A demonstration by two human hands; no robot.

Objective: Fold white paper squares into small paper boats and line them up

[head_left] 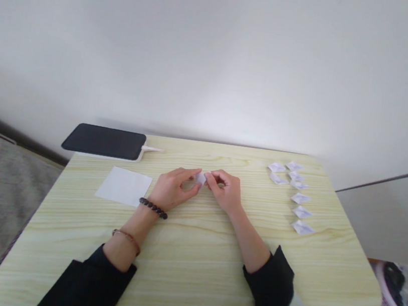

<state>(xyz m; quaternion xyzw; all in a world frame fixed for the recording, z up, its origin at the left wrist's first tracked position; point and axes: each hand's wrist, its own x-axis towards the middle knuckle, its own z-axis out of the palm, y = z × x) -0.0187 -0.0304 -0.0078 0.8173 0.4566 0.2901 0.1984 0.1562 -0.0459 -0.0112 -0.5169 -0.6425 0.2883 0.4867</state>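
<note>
Between my two hands, over the middle of the table, is a small folded piece of white paper (201,178). My left hand (173,187) pinches its left side with thumb and forefinger. At its right edge, my right hand (224,190) grips it with closed fingertips. Fingers cover part of the paper, so its exact shape is hard to make out. A flat white sheet of paper (123,186) lies just left of my left hand. Several small folded paper boats (301,198) stand on the right side of the table, most in a rough column.
A dark-screened phone (105,141) with a white cable (153,149) plugged in lies at the table's back left. The wooden table (187,272) meets a white wall (216,63) behind. A bin with a bag (402,292) stands on the floor at right.
</note>
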